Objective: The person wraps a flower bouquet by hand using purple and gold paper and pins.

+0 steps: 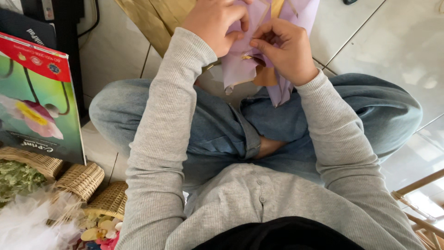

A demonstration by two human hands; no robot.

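Near: grey sleeves and crossed legs in blue jeans [323, 115]; the person sits on the tiled floor [370, 41]. At near left sit woven baskets [83, 180] w/ small flowers, and a flower-print box [37, 102] stands behind them.

Far, at the top: both hands work on purple paper [240, 69], which hangs between them above the knees. Left hand [215, 23] curls over its top, fingers pinched on the sheet. Right hand [286, 48] pinches a fold just beside it.

Looks like the folding step. Next move prob. needs a firm, neat crease w/o tearing.
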